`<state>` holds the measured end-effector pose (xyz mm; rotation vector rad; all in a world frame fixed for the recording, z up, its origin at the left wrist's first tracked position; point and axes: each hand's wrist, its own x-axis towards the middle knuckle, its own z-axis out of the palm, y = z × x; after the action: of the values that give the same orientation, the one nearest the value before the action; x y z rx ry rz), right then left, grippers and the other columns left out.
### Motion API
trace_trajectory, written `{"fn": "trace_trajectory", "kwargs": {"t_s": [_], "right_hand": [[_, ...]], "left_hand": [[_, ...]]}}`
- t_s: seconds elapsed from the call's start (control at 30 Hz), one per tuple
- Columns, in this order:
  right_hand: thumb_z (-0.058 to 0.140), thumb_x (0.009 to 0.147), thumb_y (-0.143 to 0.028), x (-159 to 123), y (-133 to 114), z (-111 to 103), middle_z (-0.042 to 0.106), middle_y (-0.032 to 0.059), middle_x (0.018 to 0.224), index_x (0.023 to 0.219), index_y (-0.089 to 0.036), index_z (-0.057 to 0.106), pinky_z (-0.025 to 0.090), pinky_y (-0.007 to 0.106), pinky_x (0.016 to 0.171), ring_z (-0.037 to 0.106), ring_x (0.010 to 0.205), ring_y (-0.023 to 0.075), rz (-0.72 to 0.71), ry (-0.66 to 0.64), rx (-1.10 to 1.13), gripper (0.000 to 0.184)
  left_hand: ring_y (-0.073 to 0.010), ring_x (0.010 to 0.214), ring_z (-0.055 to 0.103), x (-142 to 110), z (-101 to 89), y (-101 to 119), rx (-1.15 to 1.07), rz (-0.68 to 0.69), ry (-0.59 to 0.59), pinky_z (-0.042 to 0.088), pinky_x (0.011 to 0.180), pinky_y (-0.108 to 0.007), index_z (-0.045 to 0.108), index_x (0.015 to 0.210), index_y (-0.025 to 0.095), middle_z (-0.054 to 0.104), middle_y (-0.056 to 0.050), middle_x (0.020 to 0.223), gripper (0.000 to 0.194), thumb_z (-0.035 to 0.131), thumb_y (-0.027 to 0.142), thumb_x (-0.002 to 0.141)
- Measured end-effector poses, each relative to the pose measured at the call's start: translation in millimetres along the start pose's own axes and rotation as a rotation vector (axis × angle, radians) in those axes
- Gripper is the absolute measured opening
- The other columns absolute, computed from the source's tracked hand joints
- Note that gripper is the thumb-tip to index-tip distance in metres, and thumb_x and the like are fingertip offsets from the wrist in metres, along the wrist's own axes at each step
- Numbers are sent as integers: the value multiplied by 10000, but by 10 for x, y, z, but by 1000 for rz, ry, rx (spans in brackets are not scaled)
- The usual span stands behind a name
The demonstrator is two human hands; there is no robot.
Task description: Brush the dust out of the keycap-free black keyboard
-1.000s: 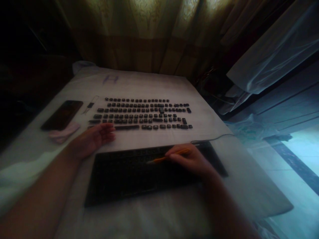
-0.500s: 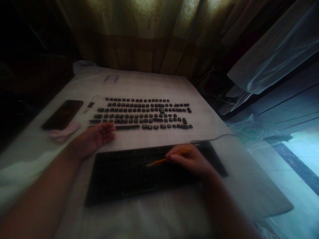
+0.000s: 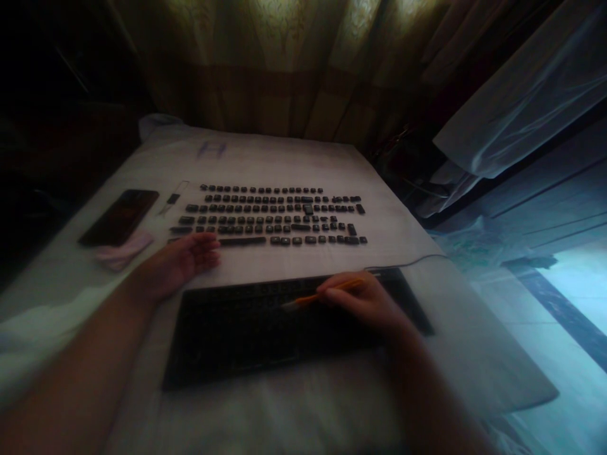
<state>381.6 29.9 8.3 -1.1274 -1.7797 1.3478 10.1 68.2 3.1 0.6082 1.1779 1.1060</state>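
Note:
A black keyboard base [image 3: 227, 335] with its keycaps off lies slightly tilted across the near part of the table. Over its right half, my right hand [image 3: 360, 300] pinches an orange-handled brush [image 3: 307, 299]. The brush's pale tip is over the middle of the base; blur hides whether it touches. My left hand [image 3: 183, 262] rests on its side by the base's upper left corner, fingers loosely curled apart and holding nothing. Its fingertips lie beside the long spacebar [image 3: 243, 241]. Beyond, loose black keycaps [image 3: 268, 208] are laid out in rows.
A phone [image 3: 121, 217] lies at the left, by a pink cloth [image 3: 124, 249] and a small wire tool with a dark grip [image 3: 173, 198]. The keyboard's cable [image 3: 408, 261] runs off to the right across the white-covered table [image 3: 284, 158]. A curtain [image 3: 265, 82] hangs behind.
The brush in my right hand has shifted slightly over the middle of the keyboard base, its tip dipping nearer me, then moving back away. My left hand has stayed in place.

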Motion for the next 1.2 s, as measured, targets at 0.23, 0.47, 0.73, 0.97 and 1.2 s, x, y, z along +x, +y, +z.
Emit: {"fn": "trace_trajectory", "kwargs": {"t_s": [0.23,0.47,0.73,0.97,1.2], "right_hand": [[723,872,-373,6,-11,26,765,18,735,873,-224,807,550,261,614,697,674,161,10,3,-19,171],[734,859,-381,12,-46,72,752,14,699,857,-224,808,542,255,597,680,639,149,13,-28,100,173],[765,842,-370,-29,-86,16,774,16,722,878,-227,816,567,249,628,703,661,149,11,74,136,156],[750,856,-409,-13,-41,2,766,28,716,873,-224,818,570,279,617,702,660,172,-12,45,12,198],[727,884,-413,0,-20,27,776,30,759,897,-228,810,572,280,636,714,699,176,2,-6,-5,203]], "left_hand": [[-178,728,734,-15,49,12,-10,-11,45,653,702,-298,768,847,196,792,-47,833,193,579,184,884],[-172,716,735,-22,88,27,-11,-31,81,656,690,-295,765,836,191,788,-48,820,253,526,177,917],[-179,760,734,-22,54,13,14,-3,42,654,737,-305,764,859,203,793,-49,861,143,623,215,878],[-190,772,738,-4,11,1,11,-1,19,652,765,-328,763,867,202,791,-58,879,132,632,217,869],[-182,767,735,-4,16,6,28,-7,19,647,779,-325,760,870,201,792,-56,881,186,578,208,905]]}}
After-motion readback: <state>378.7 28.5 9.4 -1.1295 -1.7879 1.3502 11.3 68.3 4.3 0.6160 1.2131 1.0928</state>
